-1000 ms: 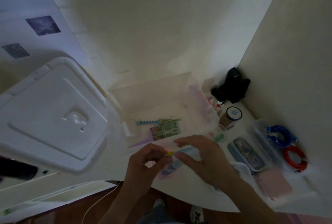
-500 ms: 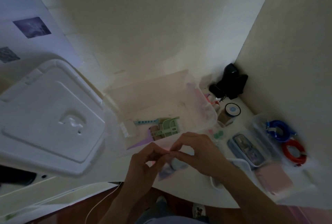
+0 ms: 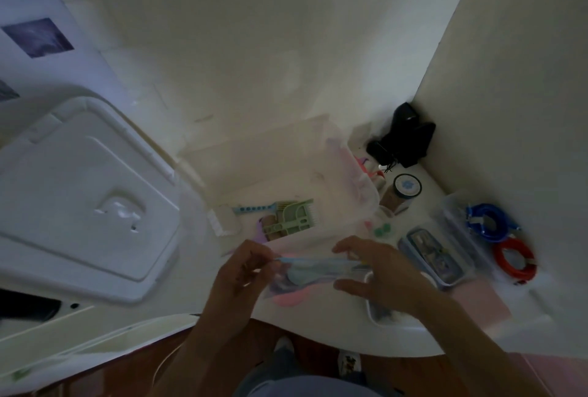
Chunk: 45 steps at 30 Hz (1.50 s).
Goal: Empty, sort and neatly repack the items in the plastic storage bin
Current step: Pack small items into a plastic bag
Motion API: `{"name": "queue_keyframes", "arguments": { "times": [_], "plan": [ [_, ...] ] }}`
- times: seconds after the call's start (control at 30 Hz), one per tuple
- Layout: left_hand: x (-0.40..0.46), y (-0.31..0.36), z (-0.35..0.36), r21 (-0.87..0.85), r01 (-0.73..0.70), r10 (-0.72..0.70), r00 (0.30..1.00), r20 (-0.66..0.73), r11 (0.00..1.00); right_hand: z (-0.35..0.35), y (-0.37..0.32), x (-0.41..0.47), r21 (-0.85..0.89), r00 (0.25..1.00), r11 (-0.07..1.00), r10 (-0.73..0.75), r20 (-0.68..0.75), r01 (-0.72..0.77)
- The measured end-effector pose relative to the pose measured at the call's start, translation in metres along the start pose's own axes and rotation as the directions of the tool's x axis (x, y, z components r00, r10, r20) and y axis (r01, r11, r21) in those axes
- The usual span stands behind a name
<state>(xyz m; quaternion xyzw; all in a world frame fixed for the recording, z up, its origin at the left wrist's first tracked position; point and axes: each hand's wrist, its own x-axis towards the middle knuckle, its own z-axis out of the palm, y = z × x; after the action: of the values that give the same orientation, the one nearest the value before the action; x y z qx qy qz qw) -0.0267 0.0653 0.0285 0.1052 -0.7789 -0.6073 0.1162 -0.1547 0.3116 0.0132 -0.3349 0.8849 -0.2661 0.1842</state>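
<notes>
I hold a clear pouch (image 3: 313, 272) stretched between both hands: my left hand (image 3: 238, 275) pinches its left end, my right hand (image 3: 381, 272) its right end, so it runs left to right. The storage bin (image 3: 366, 193) sits just beyond, a green comb (image 3: 288, 218) inside.

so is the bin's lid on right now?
No, the lid lies flat to the left of the open bin, which shows a green comb inside.

One head-worn camera looks steeply down from above at the white table (image 3: 318, 326), close over both hands, facing the wall corner.
</notes>
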Motion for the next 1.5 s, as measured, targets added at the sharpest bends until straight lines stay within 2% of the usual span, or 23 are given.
{"name": "queue_keyframes", "arguments": {
  "times": [0.07,0.13,0.27,0.33,0.43,0.5,0.6,0.63,0.73,0.8,0.83,0.9,1.0,1.07,1.13,1.2,1.23,1.3,1.37,1.4,1.5],
  "plan": [
    [0.003,-0.003,0.011,0.038,-0.023,0.021,0.999,0.048,0.999,0.015,-0.004,0.002,-0.002,1.000,1.000,-0.015,0.007,0.015],
    [0.005,-0.008,0.020,0.054,-0.018,0.016,0.999,0.032,0.998,0.030,-0.004,-0.003,0.029,0.999,1.000,0.005,-0.042,-0.004],
    [-0.006,-0.025,0.032,0.134,0.077,-0.068,0.995,-0.066,0.988,0.057,0.008,-0.030,0.161,0.964,0.958,0.253,-0.076,-0.239],
    [-0.015,-0.045,0.039,0.239,0.134,-0.119,0.990,-0.077,0.962,0.075,0.016,-0.037,0.279,0.893,0.865,0.447,-0.049,-0.417],
    [-0.023,-0.082,0.051,0.485,0.143,-0.196,0.979,0.060,0.863,0.104,0.033,-0.025,0.473,0.736,0.647,0.677,0.005,-0.598],
    [-0.024,-0.106,0.060,0.623,0.103,-0.254,0.954,0.157,0.775,0.116,0.037,-0.011,0.558,0.684,0.546,0.728,0.054,-0.625],
    [-0.020,-0.131,0.067,0.743,0.022,-0.309,0.917,0.250,0.668,0.131,0.041,0.010,0.681,0.675,0.411,0.718,0.168,-0.606],
    [-0.018,-0.135,0.067,0.773,-0.011,-0.311,0.912,0.268,0.634,0.136,0.043,0.015,0.668,0.662,0.401,0.726,0.184,-0.627],
    [-0.016,-0.131,0.062,0.792,-0.019,-0.337,0.899,0.280,0.610,0.142,0.046,0.016,0.468,0.631,0.507,0.760,0.153,-0.724],
    [-0.015,-0.117,0.052,0.754,0.010,-0.304,0.919,0.252,0.656,0.129,0.033,0.009,0.308,0.629,0.594,0.777,0.017,-0.743],
    [-0.013,-0.108,0.045,0.731,0.015,-0.258,0.940,0.222,0.682,0.119,0.022,0.005,0.296,0.650,0.636,0.757,-0.062,-0.713],
    [-0.007,-0.079,0.024,0.674,0.023,-0.154,0.979,0.136,0.738,0.096,-0.001,0.002,0.337,0.725,0.741,0.659,-0.199,-0.581],
    [0.015,-0.035,-0.014,0.616,0.026,-0.029,1.000,-0.005,0.787,0.056,-0.035,0.015,0.380,0.825,0.878,0.431,-0.365,-0.290],
    [0.042,-0.018,-0.036,0.597,0.008,0.050,0.995,-0.080,0.803,0.029,-0.056,0.039,0.368,0.874,0.919,0.290,-0.390,-0.140],
    [0.077,-0.021,-0.052,0.607,0.025,0.032,0.996,-0.083,0.795,0.011,-0.067,0.077,0.321,0.907,0.946,0.172,-0.385,-0.043],
    [0.113,-0.041,-0.058,0.646,0.076,-0.088,0.996,-0.014,0.760,0.008,-0.061,0.123,0.212,0.941,0.977,0.070,-0.331,0.002],
    [0.129,-0.055,-0.058,0.673,0.084,-0.147,0.988,0.037,0.735,0.011,-0.053,0.148,0.136,0.967,0.991,0.035,-0.254,-0.001],
    [0.154,-0.085,-0.051,0.740,0.061,-0.263,0.952,0.159,0.670,0.024,-0.029,0.194,-0.090,1.000,0.996,0.029,0.006,-0.028],
    [0.171,-0.109,-0.040,0.796,0.031,-0.370,0.896,0.245,0.604,0.040,-0.004,0.232,-0.325,0.952,0.946,0.118,0.281,-0.021],
    [0.176,-0.119,-0.036,0.821,0.013,-0.410,0.871,0.272,0.571,0.048,0.007,0.247,-0.386,0.911,0.922,0.169,0.376,-0.012],
    [0.186,-0.138,-0.023,0.858,-0.066,-0.476,0.809,0.345,0.510,0.069,0.037,0.277,-0.450,0.840,0.892,0.271,0.470,-0.035]
  ]
}}
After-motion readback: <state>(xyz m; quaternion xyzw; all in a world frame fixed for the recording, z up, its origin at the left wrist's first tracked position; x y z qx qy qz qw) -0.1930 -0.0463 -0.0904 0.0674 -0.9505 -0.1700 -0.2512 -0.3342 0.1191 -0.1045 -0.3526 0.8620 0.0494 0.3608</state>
